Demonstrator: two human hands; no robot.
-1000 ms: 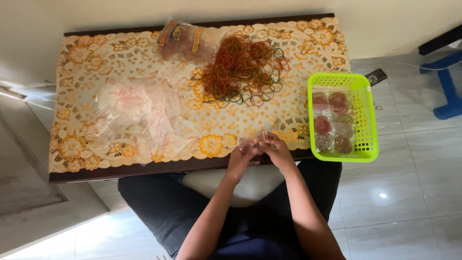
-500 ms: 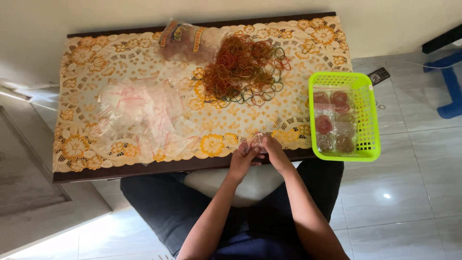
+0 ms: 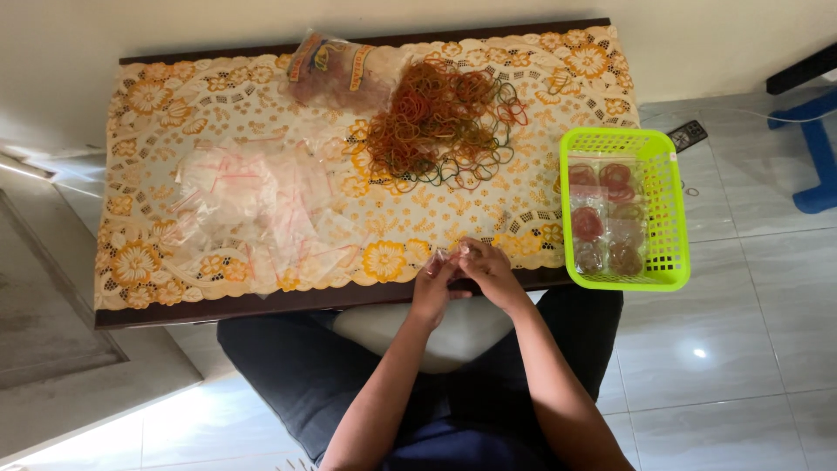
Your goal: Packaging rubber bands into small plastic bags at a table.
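My left hand and my right hand meet at the near edge of the table, fingers pinched together on a small clear plastic bag. What is inside the bag cannot be made out. A heap of rubber bands, mostly brown and orange, lies further back on the lace cloth. To the left is a loose pile of empty small clear bags with red strips.
A lime green plastic basket with several filled little bags hangs over the table's right end. A larger printed packet lies at the back. A remote and a blue stool are on the tiled floor.
Both hands stay pinched together at the table edge, with only small finger movement. The view has shifted slightly.
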